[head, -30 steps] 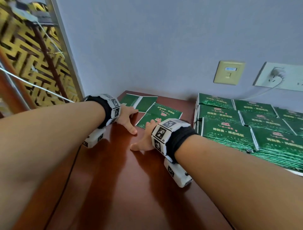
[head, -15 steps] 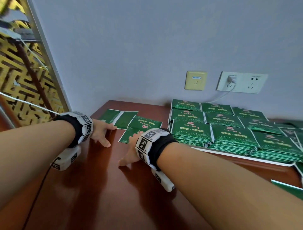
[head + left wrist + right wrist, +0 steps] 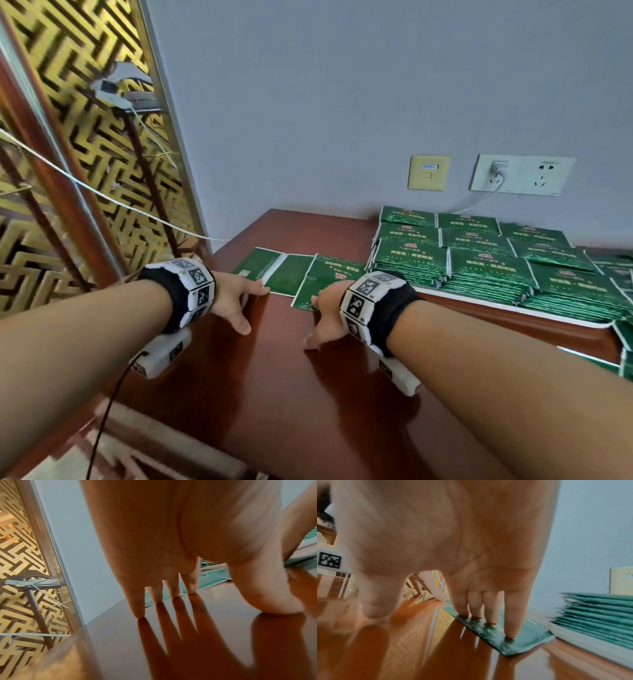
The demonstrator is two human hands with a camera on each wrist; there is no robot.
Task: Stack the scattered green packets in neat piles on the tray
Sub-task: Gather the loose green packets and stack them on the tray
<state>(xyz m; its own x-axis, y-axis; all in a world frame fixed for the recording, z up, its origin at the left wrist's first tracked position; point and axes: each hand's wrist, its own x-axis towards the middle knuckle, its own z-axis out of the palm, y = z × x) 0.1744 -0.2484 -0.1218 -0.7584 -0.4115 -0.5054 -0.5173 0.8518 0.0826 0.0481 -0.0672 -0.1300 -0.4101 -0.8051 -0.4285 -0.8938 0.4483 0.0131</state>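
Two loose green packets lie flat on the brown table. The left packet lies back side up with a white strip. My left hand stands on straight fingertips at its near edge, thumb on the bare wood. The right packet shows its printed face. My right hand presses its straight fingers on that packet's near edge, thumb hovering beside. Neat piles of green packets fill the white tray at the right.
The table ends at its left edge near a gold lattice screen. A grey wall with a switch plate and a socket stands behind. More green packets lie at the far right edge.
The head view has swung, so the scene shifted in frame. Both hands stay at the two loose packets, fingertips at their near edges; the packets have not visibly moved.
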